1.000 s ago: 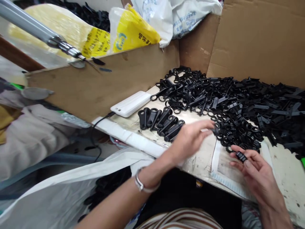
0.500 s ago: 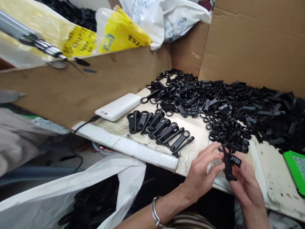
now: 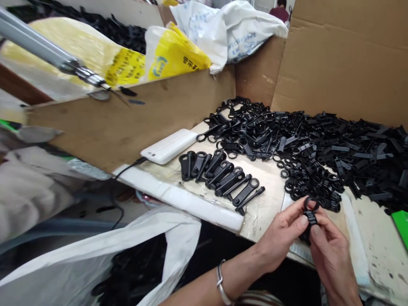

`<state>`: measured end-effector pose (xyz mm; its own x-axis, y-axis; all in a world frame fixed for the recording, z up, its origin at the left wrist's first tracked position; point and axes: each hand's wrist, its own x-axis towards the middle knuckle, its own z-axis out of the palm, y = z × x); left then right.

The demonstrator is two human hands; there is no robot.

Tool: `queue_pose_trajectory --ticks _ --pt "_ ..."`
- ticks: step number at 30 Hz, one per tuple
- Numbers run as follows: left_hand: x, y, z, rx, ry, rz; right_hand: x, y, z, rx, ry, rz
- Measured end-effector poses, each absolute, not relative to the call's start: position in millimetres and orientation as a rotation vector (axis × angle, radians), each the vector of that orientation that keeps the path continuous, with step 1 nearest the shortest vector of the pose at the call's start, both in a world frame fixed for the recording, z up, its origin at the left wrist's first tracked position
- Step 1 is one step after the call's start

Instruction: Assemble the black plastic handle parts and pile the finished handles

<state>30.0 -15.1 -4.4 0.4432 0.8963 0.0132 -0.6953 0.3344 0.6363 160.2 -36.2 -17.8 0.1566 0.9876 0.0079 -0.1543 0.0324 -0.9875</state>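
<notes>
1. At far left, a grey power tool (image 3: pixel 44 42) angles down toward a cardboard wall (image 3: pixel 188 100), its thin metal tip pointing right.
2. Below, an open white plastic bag (image 3: pixel 188 231) sits beside the tabletop (image 3: pixel 267 172) with dark pieces inside.
3. Above the cardboard wall lies a plastic sack (image 3: pixel 180 53) with yellow printing.
4. A white case (image 3: pixel 168 146) rests flat on the tabletop, a black cable (image 3: pixel 119 172) running from its near end.
5. Just right of it, ring-ended black parts lie side by side in a slanting row (image 3: pixel 219 174); behind them spreads a large loose heap (image 3: pixel 255 131) of similar pieces.
6. The left hand (image 3: pixel 282 231), a metal bangle (image 3: pixel 219 282) at its wrist, pinches a black handle (image 3: pixel 306 205), its thumb against a ribbed ring (image 3: pixel 311 218).
7. Both held pieces are between the hands over the tabletop's front edge, near a pile of small rings (image 3: pixel 295 185).
8. The right hand (image 3: pixel 331 242) closes around the handle's lower part, which fingers mostly hide.
9. At far right, something bright green (image 3: pixel 400 227) enters the scene.
</notes>
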Motion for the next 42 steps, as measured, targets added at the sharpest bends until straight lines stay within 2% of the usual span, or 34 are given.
queue_pose_trajectory --ticks 8,15,26,32,42 --pt "27 -19 -5 0.429 0.362 1.054 164 -35 -12 -1.312 -1.336 0.642" --pt "21 -14 -6 0.61 0.596 1.079 172 -32 -11 -1.306 -1.574 0.33" --pt "20 -13 -6 0.719 0.589 1.067 167 -21 -5 -1.305 -1.788 0.105" --pt "18 -13 -3 0.76 0.584 1.019 168 -20 -1 -1.333 -1.804 0.173" --pt "8 -15 -5 1.217 0.765 0.969 169 -18 -1 -1.284 -1.781 0.217"
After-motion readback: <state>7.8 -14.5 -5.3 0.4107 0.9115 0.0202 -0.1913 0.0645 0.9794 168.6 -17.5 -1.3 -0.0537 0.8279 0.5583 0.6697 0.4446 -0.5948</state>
